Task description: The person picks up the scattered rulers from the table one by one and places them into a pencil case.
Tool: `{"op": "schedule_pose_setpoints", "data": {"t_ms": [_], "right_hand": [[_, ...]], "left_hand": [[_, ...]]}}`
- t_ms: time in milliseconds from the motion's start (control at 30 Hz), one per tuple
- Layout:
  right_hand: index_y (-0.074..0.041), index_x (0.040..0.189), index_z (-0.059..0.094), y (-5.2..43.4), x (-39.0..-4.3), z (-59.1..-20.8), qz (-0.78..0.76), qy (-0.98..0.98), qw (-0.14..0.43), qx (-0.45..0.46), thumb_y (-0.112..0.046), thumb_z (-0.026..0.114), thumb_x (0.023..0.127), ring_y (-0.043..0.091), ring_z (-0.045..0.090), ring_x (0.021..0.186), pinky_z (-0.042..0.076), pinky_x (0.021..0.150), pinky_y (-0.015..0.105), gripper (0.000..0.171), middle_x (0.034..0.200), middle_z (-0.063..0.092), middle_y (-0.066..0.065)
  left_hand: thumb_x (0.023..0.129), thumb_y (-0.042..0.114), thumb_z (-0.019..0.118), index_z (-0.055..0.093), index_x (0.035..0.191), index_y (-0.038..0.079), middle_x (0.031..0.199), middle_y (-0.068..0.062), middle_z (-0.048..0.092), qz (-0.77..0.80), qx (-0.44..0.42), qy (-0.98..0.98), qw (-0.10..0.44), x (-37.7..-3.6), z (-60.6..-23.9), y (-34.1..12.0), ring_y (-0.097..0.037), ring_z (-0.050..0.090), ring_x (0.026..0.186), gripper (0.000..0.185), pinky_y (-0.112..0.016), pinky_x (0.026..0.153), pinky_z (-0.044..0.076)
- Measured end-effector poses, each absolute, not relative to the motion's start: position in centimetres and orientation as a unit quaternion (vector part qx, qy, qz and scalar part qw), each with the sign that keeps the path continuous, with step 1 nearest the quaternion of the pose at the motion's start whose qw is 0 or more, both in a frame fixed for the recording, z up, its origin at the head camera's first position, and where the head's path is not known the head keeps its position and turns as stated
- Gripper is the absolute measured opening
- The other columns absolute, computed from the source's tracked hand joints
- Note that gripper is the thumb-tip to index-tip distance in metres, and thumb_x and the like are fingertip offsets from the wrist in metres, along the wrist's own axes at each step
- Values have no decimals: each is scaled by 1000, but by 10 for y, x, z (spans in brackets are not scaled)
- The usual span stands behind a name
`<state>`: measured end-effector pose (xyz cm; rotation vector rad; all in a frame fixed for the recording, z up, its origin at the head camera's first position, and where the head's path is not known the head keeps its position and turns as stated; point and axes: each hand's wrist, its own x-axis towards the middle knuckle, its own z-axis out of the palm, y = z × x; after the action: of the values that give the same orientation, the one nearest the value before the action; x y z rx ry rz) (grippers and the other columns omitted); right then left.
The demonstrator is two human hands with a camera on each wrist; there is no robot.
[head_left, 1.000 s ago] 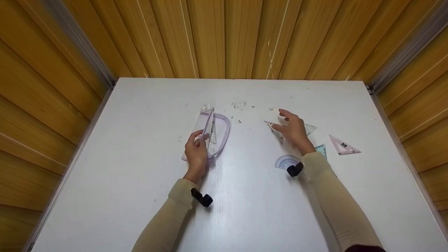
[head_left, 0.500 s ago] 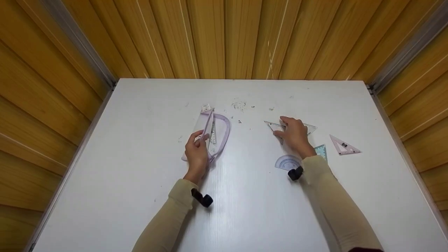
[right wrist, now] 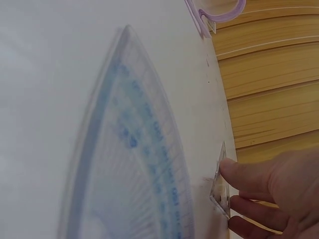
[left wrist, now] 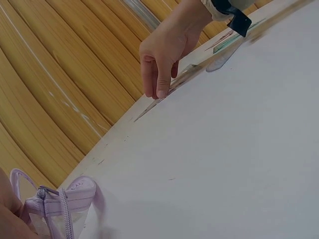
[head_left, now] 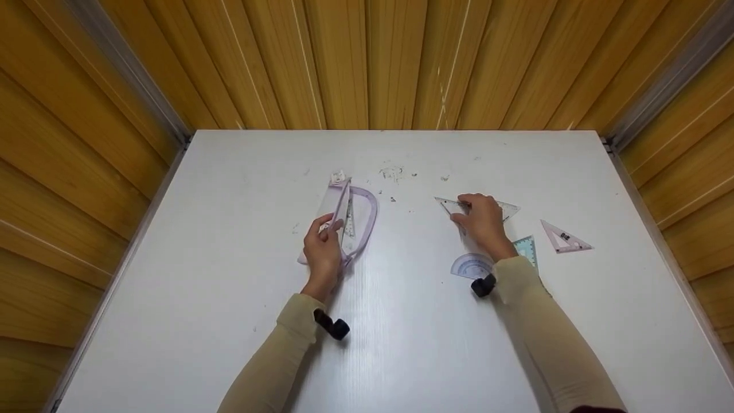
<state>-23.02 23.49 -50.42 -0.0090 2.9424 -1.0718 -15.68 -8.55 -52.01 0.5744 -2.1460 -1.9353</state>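
In the head view my left hand (head_left: 322, 252) grips the side of a clear pouch (head_left: 373, 215) with lilac zip trim, its mouth spread apart. A clear scaled piece (head_left: 350, 221) shows inside it. The left wrist view has the pouch's lilac zip (left wrist: 67, 211) beside my fingers. Farther right, my right hand (head_left: 484, 223) pinches a clear set square (head_left: 447, 205) on the table, thumb on the near side and fingers beyond; the hand covers its middle. The right wrist view shows this set square (right wrist: 219, 191) between thumb and fingers.
Near the right wrist lies a bluish protractor (head_left: 470, 265). A teal set square (head_left: 527, 246) is partly under the right forearm, and a pink set square (head_left: 565, 241) lies farther right. Dark specks mark the white table (head_left: 401, 321). Wood-look panels (head_left: 390, 63) stand behind.
My right hand has come down onto the clear set square, and its thumb and fingers have closed together there. The left hand and the pouch stay in place.
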Motion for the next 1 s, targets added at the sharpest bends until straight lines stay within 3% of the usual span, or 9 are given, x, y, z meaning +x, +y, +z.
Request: {"op": "schedule_pose_setpoints", "data": {"t_ms": [233,467,767,1000], "right_hand": [[3,136,63,240,-235,-505,-352,936,1,-23,-9,77,91,41,50,128,34,110,54,49,131,64,24],[3,137,62,242,-240,-507,-361,932,12,-21,-8,77,91,40,51,125,41,106,52,50,130,63,23],[2,137,62,240,-245,-499,-371,927,51,18,-9,77,91,37,51,128,42,108,50,50,133,59,20],[4,131,66,244,-252,-491,-381,920,87,21,-5,76,92,37,54,125,44,106,49,41,131,62,22]], "left_hand": [[105,5,55,65,129,16,116,-9,76,-662,187,-718,102,-157,-521,-85,-6,29,44,28,-21,43,27],[105,6,55,65,130,17,116,-7,76,-655,205,-720,95,-158,-518,-84,-8,38,54,29,-22,47,30],[104,2,54,65,130,15,119,-8,75,-661,199,-716,100,-159,-520,-84,-7,32,48,31,-21,44,30],[105,4,54,65,130,16,119,-7,75,-650,195,-727,102,-159,-519,-84,-15,55,72,30,-23,52,32]]}}
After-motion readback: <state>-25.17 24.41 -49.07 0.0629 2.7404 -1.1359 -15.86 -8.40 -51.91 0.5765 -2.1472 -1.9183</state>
